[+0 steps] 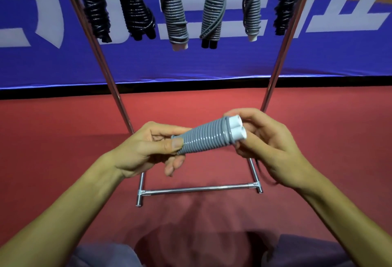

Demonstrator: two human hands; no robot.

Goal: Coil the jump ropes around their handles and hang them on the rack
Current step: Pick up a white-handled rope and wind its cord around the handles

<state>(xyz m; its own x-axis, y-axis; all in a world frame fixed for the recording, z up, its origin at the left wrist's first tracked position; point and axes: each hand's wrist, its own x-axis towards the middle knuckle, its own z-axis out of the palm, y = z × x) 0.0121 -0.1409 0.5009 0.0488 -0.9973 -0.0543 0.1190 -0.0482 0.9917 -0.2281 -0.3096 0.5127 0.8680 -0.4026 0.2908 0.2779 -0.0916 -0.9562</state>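
Head view — left hand (148,146) pinches coiled grey rope (203,139) so it stays wound; right hand (269,146) fingers curl round white handles (237,128).

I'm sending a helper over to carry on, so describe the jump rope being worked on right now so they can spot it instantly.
Start at the metal rack on the red floor, with six coiled ropes hanging along its top. Below them, in front of the rack, the left hand and right hand hold the grey rope bundle. It is the only one not hanging, lies nearly horizontal, and shows two white handle ends.
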